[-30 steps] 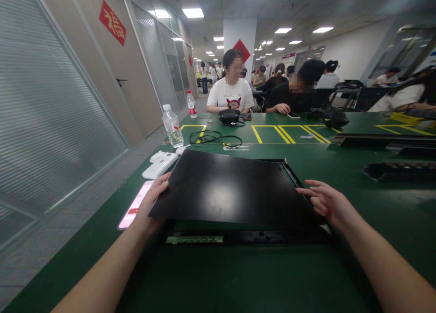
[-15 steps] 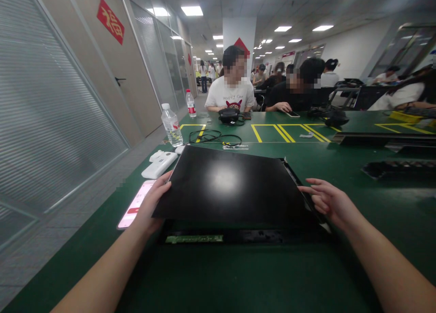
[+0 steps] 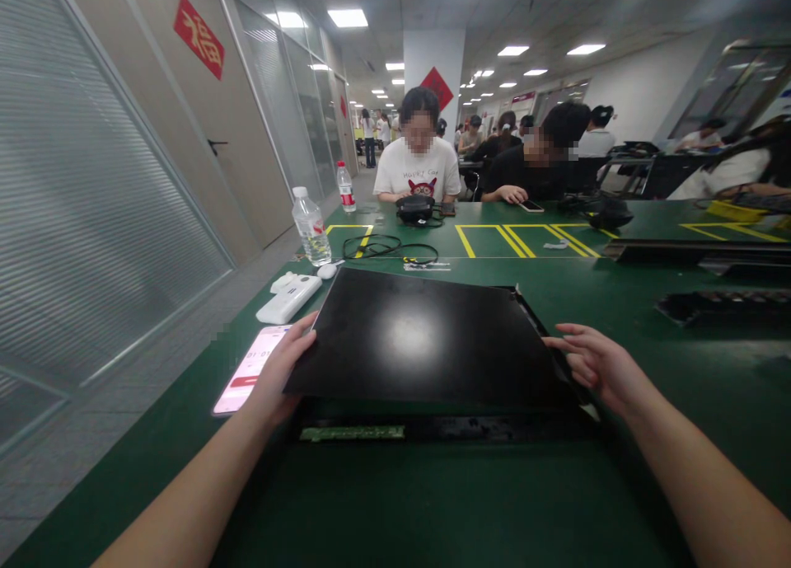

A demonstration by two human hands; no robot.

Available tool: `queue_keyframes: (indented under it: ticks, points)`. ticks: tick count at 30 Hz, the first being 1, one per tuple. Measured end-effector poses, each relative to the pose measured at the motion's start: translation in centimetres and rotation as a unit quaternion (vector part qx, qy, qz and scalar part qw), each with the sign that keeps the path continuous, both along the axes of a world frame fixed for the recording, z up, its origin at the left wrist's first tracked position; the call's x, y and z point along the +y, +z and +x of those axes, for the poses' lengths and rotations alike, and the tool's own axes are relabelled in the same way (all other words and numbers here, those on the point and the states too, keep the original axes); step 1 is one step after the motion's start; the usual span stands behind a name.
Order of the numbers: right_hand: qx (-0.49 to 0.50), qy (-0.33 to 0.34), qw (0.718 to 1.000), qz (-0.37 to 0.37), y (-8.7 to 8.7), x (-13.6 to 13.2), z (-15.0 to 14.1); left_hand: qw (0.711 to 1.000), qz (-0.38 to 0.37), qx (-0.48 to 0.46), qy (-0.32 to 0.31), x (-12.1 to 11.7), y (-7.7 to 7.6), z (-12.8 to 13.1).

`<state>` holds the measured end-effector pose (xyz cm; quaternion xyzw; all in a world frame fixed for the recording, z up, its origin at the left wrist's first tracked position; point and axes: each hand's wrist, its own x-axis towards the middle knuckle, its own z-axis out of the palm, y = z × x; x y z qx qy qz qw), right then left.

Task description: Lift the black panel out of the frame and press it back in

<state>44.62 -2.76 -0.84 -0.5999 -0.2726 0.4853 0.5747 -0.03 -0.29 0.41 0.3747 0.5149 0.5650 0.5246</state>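
Black flat display panel (image 3: pixel 408 337) sits on the green table (image 3: pixel 432 502), directly over a black frame (image 3: pixel 494 428), reflective face up. Left edge: pinched by the left hand (image 3: pixel 287 362), thumb on the upper face, other fingers beneath and mostly hidden. Right edge: reached by one fingertip of the right hand (image 3: pixel 599 370); upper digits are spread, lower ones curled. Whether the fingertip presses cannot be told. Panel is skewed to the frame, left side raised. A gap separates its near edge from the near rail, which carries a green circuit board (image 3: pixel 352 433).

Clearance, left: narrow; a lit smartphone (image 3: pixel 250 370) lies beside the left wrist, near the table's edge. Clearance, far side: a black cable (image 3: pixel 395 249) lies just beyond the panel. Clearance, right: tabletop extends from the hand to a black slotted strip (image 3: pixel 723 306).
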Motion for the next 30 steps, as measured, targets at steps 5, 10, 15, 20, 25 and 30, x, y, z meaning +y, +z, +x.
queue_keyframes:
  ticks: [5, 10, 15, 20, 25, 30]
  points:
    - [-0.02, -0.005, 1.0, 0.004, -0.2, 0.0, 0.0, 1.0, -0.019, 0.0, -0.001, -0.1, 0.2, 0.2]
    - [-0.047, -0.015, 0.999, 0.009, -0.5, 0.1, 0.1, 0.999, -0.033, 0.007, -0.018, -0.2, 0.2, 0.2]
    - [-0.089, -0.005, 0.996, 0.004, -0.6, 0.0, 0.0, 0.998, -0.048, 0.017, -0.03, -0.2, 0.1, 0.1]
    - [-0.16, 0.021, 0.987, -0.004, -1.4, 0.2, 0.2, 0.998, -0.055, 0.027, -0.03, 0.0, 0.1, 0.1]
    - [-0.265, 0.031, 0.964, -0.014, -2.7, 0.8, 1.0, 0.997, -0.064, 0.052, -0.01, 0.1, -0.1, 0.2]
    - [-0.366, 0.044, 0.929, -0.032, -3.1, 1.0, 1.4, 0.996, -0.077, 0.051, 0.0, 0.1, 0.2, 0.5]
